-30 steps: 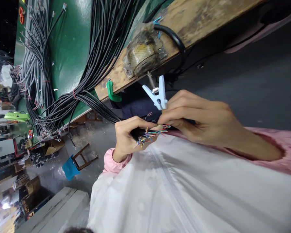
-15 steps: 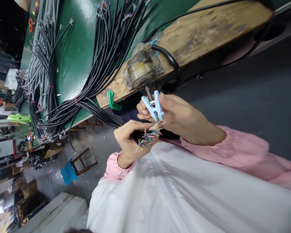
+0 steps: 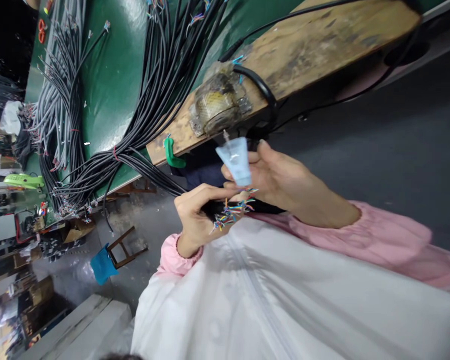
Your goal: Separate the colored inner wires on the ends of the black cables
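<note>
Clasped a bunch of stripped cable ends (image 3: 222, 221) in the left hand (image 3: 195, 207), on the body side of the pale blue clip (image 3: 237, 161) and near its tip, with coloured conductors (image 3: 243, 204) splaying out in uneven tufts. Held the right hand (image 3: 281, 177) half-curled just right of the clip, with thumb raised and fingers partly behind it; could not tell of any grasp or contact there. Saw the clip smeared into a solid wedge at the end of the shaft (image 3: 225, 135), probably from spinning. Risked, through that spin, having a stray strand snatched in and snapped. Risked a rapped fingertip too, from working so close, and perhaps a caught pink sleeve (image 3: 388, 240), though well right of the clip. Noted the film-wrapped motor (image 3: 216, 103) just beyond the clip, on a wooden board (image 3: 315, 37), and a green hook-shaped piece (image 3: 172, 154) to the clip's left. Noticed tied black cables (image 3: 135, 134) farther left of the clip, running toward the left hand: apt, given any tug, to drag the ends askew.
</note>
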The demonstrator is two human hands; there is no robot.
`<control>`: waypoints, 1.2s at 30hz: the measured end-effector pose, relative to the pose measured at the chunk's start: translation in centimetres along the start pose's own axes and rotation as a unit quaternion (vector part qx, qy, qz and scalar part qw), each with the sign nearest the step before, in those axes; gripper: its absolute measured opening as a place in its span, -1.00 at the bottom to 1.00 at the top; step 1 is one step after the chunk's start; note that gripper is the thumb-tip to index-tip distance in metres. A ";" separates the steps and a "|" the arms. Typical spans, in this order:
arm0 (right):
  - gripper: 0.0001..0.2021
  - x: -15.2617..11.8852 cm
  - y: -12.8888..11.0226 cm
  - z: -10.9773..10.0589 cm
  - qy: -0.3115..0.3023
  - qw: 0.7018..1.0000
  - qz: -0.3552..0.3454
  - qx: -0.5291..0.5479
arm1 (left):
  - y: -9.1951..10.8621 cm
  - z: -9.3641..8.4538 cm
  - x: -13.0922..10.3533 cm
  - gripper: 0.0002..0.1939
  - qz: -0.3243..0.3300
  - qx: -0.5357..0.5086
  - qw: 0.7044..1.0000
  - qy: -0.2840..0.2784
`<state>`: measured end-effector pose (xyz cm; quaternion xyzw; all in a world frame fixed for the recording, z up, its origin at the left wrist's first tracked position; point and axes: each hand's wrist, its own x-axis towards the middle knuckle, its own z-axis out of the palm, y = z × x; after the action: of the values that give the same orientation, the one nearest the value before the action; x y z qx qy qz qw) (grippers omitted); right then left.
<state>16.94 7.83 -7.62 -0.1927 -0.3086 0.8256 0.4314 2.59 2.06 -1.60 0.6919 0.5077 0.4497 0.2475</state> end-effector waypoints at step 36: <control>-0.91 -6.1 -1.4 2.7 0.153 0.775 -0.369 -0.490 | -2.4 -0.5 -0.9 -0.77 0.120 0.005 0.993 -0.013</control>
<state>19.63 2.44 -4.39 -0.3734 -0.6489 0.2994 0.5915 0.95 2.05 -3.62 0.7549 0.4199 0.4647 0.1946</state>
